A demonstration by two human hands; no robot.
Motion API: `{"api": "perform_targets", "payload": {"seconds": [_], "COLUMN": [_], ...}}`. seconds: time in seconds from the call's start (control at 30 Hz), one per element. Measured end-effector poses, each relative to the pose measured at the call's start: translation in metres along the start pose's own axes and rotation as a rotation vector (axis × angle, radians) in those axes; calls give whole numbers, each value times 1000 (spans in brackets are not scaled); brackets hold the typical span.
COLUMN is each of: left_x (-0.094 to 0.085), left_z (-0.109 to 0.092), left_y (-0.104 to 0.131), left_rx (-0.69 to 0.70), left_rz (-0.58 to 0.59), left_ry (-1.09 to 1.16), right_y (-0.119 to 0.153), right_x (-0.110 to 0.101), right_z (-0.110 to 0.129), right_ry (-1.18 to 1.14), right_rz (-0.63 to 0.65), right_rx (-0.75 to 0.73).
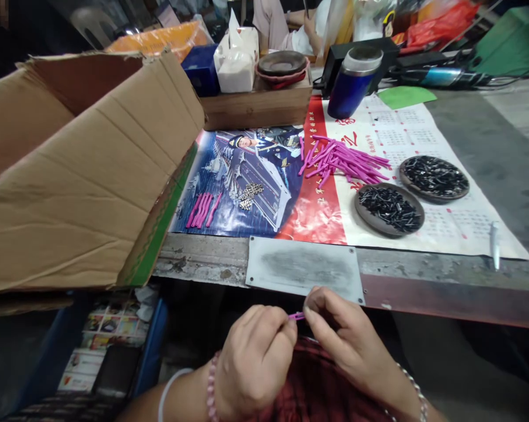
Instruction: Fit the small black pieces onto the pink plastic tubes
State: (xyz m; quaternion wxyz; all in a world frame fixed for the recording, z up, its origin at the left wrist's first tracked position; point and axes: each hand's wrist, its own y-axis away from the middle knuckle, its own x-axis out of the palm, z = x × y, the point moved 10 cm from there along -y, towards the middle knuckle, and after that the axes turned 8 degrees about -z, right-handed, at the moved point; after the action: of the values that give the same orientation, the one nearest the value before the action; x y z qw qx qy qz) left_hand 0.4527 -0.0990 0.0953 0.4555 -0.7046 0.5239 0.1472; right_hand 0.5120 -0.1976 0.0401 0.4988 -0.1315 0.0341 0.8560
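Observation:
Between my two hands is a thin pink plastic piece (pixel 296 316), held over my lap just in front of the table edge. My left hand (pixel 258 351) is closed round one end, so most of the piece is hidden. The thumb and index finger of my right hand (pixel 345 340) pinch the other end. Straight ahead, similar pink pieces (pixel 343 161) lie in a loose pile, with several more pink pieces (pixel 202 210) in a row to the left. Small shiny metal beads (pixel 250 196) lie beside that row. Two round dishes hold small dark metal parts (pixel 391 208).
A large open cardboard box (pixel 84 176) stands at the left. A grey metal plate (pixel 306 266) is fixed at the table edge. Farther back are a blue tumbler (pixel 352 88), a tissue pack (pixel 236 61) and a wooden box (pixel 258 108). A white pen-like tool (pixel 495 246) lies right.

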Motion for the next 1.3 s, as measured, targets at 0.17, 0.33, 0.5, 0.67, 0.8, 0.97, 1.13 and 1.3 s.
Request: {"api": "perform_targets", "payload": {"seconds": [0.17, 0.33, 0.5, 0.67, 0.8, 0.97, 1.13, 1.3], "left_x": [0, 1, 2, 3, 0, -6, 13, 30], "left_z": [-2, -4, -3, -4, -2, 13, 32, 38], "left_y": [-5, -5, -2, 3, 0, -14, -12, -6], "left_rx": [-27, -21, -21, -1, 16, -115, -386, -579], "left_rz": [-15, -18, -13, -27, -56, -111, -81, -120], "left_ry": [-2, 8, 4, -6, 28, 238, 518, 808], "right_y": [-1, 2, 3, 2, 0, -6, -17, -28], "right_x": [-1, 0, -2, -2, -3, -10, -8, -7], "right_z": [0, -2, -1, 1, -6, -23, -10, 14], "right_ry": [2, 8, 5, 7, -120, -355, -330, -249], "right_rz": [12, 40, 41, 35, 6, -76, -67, -70], "right_rx": [-3, 5, -8, -4, 86, 229, 156, 46]}}
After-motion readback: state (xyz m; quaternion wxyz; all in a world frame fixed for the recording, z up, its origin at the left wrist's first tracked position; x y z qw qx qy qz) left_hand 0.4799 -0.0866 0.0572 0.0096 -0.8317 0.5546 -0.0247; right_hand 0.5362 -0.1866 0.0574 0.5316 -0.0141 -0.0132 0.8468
